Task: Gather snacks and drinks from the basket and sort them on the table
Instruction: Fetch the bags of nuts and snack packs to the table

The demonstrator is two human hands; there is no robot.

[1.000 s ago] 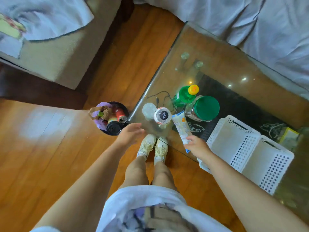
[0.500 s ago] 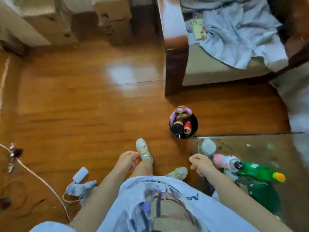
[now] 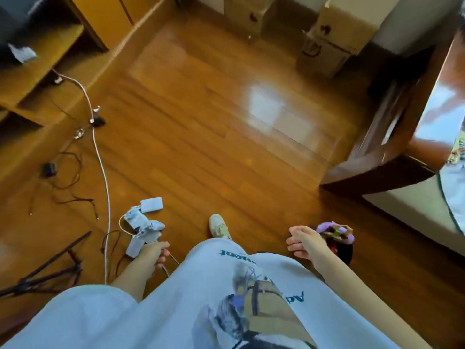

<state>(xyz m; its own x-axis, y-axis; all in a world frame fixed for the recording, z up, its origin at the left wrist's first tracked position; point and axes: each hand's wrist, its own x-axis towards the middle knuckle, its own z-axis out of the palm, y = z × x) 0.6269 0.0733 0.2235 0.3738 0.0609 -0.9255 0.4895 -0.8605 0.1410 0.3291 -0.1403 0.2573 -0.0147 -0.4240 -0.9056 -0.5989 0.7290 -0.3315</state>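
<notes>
The black round basket (image 3: 345, 251) stands on the wooden floor at the right, with a purple snack packet (image 3: 327, 226) and other items poking out of its top. My right hand (image 3: 303, 241) hangs just left of the basket and partly in front of it, fingers loosely curled and holding nothing. Down by my left side, my left hand (image 3: 153, 253) also hangs loosely curled and empty. The glass table and its bottles are out of view.
White power adapters (image 3: 144, 222) and cables (image 3: 105, 187) lie on the floor at my left, beside a dark tripod (image 3: 47, 270). Cardboard boxes (image 3: 329, 44) stand at the far wall. A wooden armchair frame (image 3: 377, 157) is at the right, and my shoe (image 3: 219, 225) is ahead.
The view has swung left: the glass table and bottles have left the frame, and the basket now sits at the right beside my right hand. Both hands stay empty.
</notes>
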